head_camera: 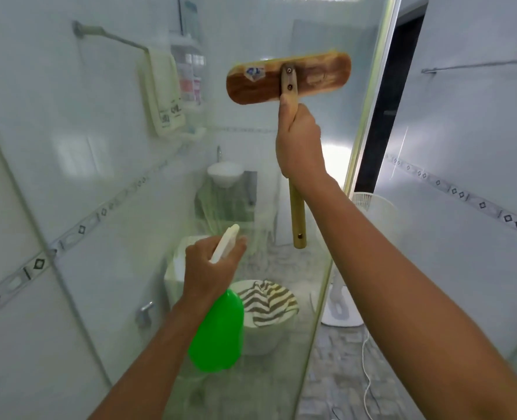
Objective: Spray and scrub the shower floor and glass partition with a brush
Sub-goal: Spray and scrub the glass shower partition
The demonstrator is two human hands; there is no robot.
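Note:
My right hand (299,140) grips the short wooden handle of a scrub brush (289,77), held high with its brown wooden back toward me and its bristles against the glass partition (130,147). My left hand (212,268) holds a green spray bottle (218,331) by its white trigger head, lower and left of the brush, nozzle pointing at the glass. The shower floor is out of sight.
Behind the glass are a towel on a wall rail (163,92), a shelf of bottles (190,77), a small basin (225,174) and a toilet with a striped cloth (266,304). The partition's metal edge (369,116) runs down the right. A white fan (369,213) stands beyond it.

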